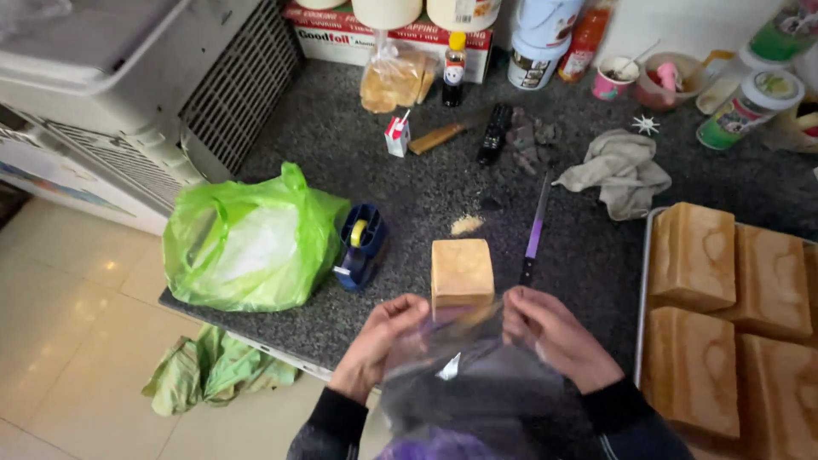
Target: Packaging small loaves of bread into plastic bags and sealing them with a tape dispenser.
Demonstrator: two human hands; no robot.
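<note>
**crumbfan:** Clear plastic bag (477,375) question. At the bottom centre of the frame both hands have it by the mouth: left hand (383,336) pinching the left edge, right hand (545,332) pinching the right, each grip closed on the film. The bread loaf block (462,271) sits on the dark speckled desk (409,170) just above the bag mouth, dead centre, touching nothing but the desk as far as I can tell. How do I bag it cleanly?

**loaf_lurker:** My guess, you're at the opening stage, so get the mouth properly wide first. Rub the two layers apart with your thumbs until it gapes wider than the block's short face. Then I'd keep one hand on the lower lip, flat to the desk, and slide the loaf in end-first rather than dropping it, since soft crust probably dents easily.

**crumbfan:** Anything in the way?

**loaf_lurker:** The purple-handled knife (535,230) lies just right of the loaf, blade pointing up-frame, so mind your right wrist. The blue tape dispenser (362,245) is near on the left, beside the green plastic bag (251,238). The tray (641,298) of more loaves on the right edge is apart enough. There's a little heap of crumbs (466,224) above the loaf; keep the film off it.
</note>
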